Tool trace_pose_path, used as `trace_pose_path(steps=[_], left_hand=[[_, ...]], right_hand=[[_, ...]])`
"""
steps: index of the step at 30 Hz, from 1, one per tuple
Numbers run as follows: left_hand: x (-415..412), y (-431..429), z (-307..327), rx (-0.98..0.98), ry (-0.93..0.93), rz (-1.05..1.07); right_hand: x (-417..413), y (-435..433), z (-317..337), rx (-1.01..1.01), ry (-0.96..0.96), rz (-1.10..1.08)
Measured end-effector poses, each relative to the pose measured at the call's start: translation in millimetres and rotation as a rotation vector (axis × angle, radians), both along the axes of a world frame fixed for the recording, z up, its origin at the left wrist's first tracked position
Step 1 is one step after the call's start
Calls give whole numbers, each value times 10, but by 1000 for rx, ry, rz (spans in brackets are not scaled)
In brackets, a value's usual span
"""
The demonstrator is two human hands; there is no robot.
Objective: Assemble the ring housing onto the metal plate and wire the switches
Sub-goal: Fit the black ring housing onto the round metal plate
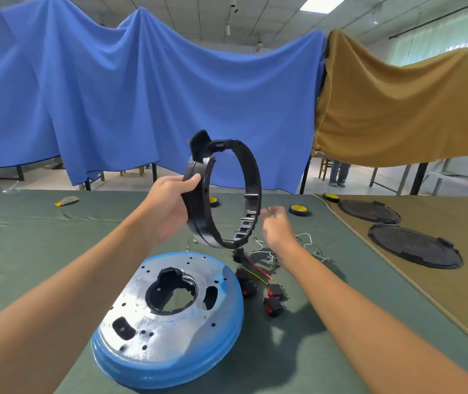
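Observation:
My left hand [171, 204] grips the left side of the black ring housing [251, 177] and holds it upright in the air above the table. My right hand [276, 226] hovers just right of the ring's lower edge, fingers relaxed, holding nothing. The round metal plate [141, 322], silver on top with a blue film rim and a black centre insert, lies flat on the green cloth below. Black rocker switches [274, 298] with red and yellow wires lie right of the plate, under my right forearm.
White wires [309, 245] and small screws lie behind the switches. Two black round covers [413, 248] rest on the tan cloth at right. Yellow-and-black wheels [299, 209] sit at the far table edge. Blue and tan drapes hang behind.

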State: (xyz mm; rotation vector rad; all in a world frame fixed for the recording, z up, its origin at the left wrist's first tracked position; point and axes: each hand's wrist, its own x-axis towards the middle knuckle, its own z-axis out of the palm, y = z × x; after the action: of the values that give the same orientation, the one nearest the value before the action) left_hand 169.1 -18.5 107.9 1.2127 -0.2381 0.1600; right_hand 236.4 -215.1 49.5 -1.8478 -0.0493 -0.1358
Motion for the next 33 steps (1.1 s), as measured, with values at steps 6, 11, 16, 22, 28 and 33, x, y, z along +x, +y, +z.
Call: trace_pose_path(steps=[6, 11, 16, 22, 28, 33], left_hand=[[-23, 91, 57, -208, -26, -105], [13, 169, -29, -261, -1, -117], [15, 272, -161, -321, 34, -108], [-69, 277, -161, -296, 65, -26], [-95, 274, -180, -209, -25, 171], [-138, 431, -256, -192, 53, 319]], right_hand=[[82, -45, -124, -13, 1, 41], [131, 40, -137, 308, 69, 77], [107, 15, -135, 666, 157, 89], [89, 19, -142, 699, 151, 114], [51, 14, -185, 767, 95, 178], [-4, 35, -141, 707, 26, 195]])
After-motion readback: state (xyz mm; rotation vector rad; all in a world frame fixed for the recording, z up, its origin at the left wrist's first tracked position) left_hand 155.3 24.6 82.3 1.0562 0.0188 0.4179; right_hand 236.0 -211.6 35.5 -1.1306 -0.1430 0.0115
